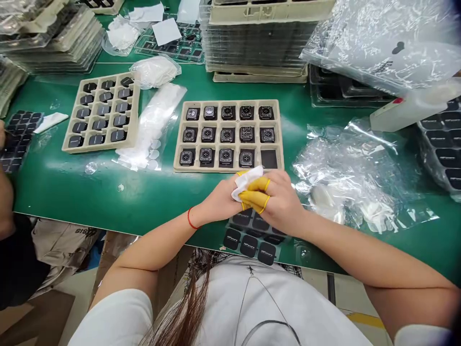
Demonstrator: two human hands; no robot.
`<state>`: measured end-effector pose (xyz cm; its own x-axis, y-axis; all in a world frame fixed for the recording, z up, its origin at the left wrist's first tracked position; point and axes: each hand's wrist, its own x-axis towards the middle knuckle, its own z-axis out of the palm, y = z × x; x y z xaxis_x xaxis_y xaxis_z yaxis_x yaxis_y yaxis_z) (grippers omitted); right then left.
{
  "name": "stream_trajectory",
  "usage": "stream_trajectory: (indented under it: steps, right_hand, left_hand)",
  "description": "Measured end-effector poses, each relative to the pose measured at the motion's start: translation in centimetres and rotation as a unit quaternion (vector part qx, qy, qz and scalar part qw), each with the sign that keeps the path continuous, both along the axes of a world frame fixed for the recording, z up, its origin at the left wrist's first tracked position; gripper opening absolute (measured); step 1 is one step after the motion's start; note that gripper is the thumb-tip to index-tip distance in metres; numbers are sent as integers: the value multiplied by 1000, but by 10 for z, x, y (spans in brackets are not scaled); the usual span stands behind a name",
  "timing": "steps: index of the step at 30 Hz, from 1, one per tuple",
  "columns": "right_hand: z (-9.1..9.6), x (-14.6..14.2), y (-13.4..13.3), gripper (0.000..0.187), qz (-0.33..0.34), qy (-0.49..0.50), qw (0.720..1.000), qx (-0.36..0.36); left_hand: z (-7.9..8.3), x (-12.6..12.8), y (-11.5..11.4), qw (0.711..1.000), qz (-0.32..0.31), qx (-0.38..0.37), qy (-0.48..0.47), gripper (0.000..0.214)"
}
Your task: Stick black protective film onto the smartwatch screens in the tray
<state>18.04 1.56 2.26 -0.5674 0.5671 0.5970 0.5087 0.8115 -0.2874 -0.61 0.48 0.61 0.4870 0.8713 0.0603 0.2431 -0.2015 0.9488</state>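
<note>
My left hand (219,199) and my right hand (281,202) meet just in front of a beige tray (279,132), over a sheet of black squares (252,238). A white cloth (247,178) is pinched between them. The right hand's fingertips wear yellow finger cots (256,192) and curl over whatever sits inside the cloth, which I cannot make out. The tray holds several square black watch bodies (226,135); its near right pocket (269,158) is empty. A red string circles my left wrist.
A second beige tray (135,113) of black squares lies at the left, beside a bag of white round pads (153,125). Crumpled clear bags (345,163) lie to the right. Stacked trays (259,43) stand behind. Another person's arm (5,192) shows at the left edge.
</note>
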Motion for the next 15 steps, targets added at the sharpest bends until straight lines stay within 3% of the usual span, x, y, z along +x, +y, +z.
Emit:
stream_trajectory:
  steps: [3, 5, 6, 7, 9, 11, 13, 15]
  right_hand:
    - [6, 23, 19, 20, -125, 18, 992, 0]
    - [12, 42, 32, 20, -243, 34, 969, -33]
    - [15, 50, 36, 23, -271, 38, 959, -69]
    - [19, 56, 38, 26, -266, 38, 955, -123]
    - [26, 60, 34, 35, -185, 39, 940, -284]
    - [30, 57, 26, 41, -107, 52, 889, -442]
    - [31, 52, 20, 39, -103, 86, 852, -506]
    - [30, 50, 18, 33, -132, 120, 854, -489]
  left_hand:
    - [3, 0, -3, 998, 12, -36, -55, 48]
    - [6, -4, -3, 993, 39, -38, -104, 53]
    - [7, -7, -3, 991, 50, -23, -122, 53]
    - [7, -10, -1, 989, 61, -1, -135, 52]
    - [7, -17, 2, 983, 84, 43, -156, 51]
    - [7, -22, 5, 978, 101, 65, -173, 51]
    - [9, -25, 7, 976, 102, 50, -185, 53]
    - [12, -26, 8, 975, 107, 10, -196, 54]
